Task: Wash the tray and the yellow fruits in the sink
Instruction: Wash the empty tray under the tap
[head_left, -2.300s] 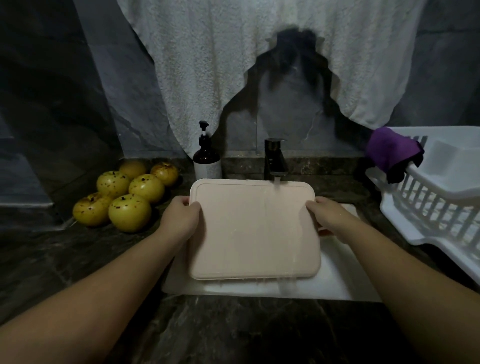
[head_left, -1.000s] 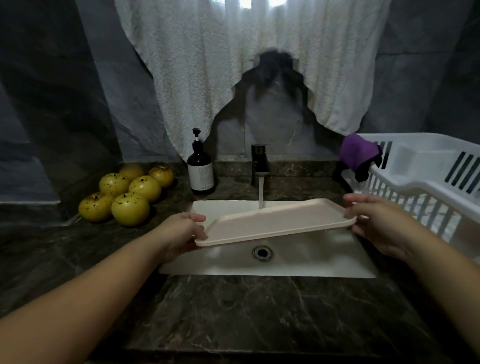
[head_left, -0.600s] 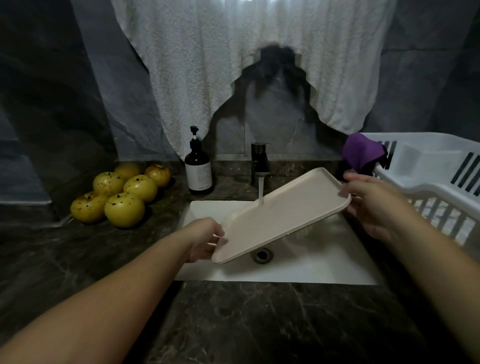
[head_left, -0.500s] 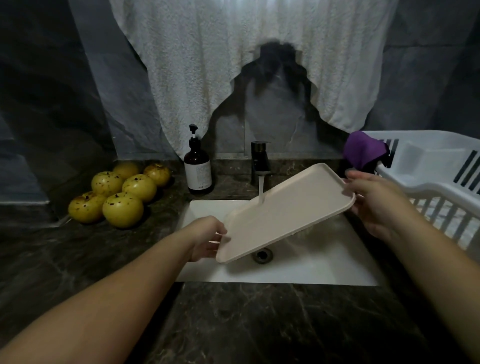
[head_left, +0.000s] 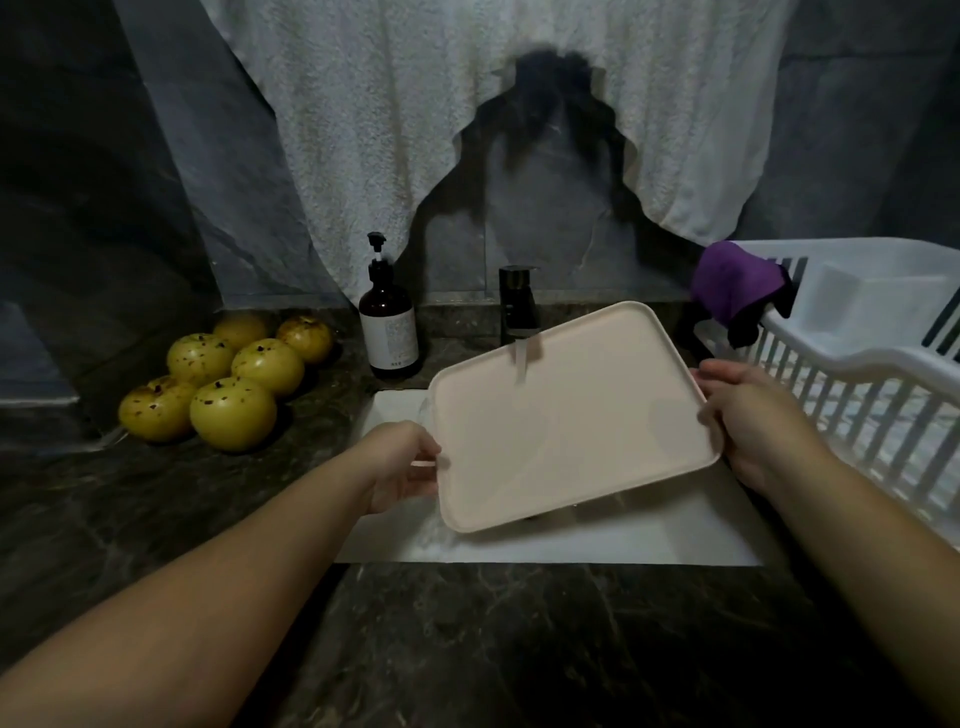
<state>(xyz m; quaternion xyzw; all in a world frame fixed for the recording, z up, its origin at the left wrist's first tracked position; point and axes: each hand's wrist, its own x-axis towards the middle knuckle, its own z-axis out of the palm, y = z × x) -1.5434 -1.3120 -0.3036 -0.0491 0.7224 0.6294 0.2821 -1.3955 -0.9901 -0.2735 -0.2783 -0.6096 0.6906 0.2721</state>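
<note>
While the bottle (head_left: 389, 332) label stays unreadable, both hands (head_left: 402, 460) (head_left: 748, 415) grip the tray (head_left: 571, 415) under running water.

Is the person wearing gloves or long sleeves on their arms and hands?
No. The left hand and right hand are bare, with no gloves, and no rings or watch show. Both forearms are uncovered to the picture's edge, so no sleeve shows.
</note>
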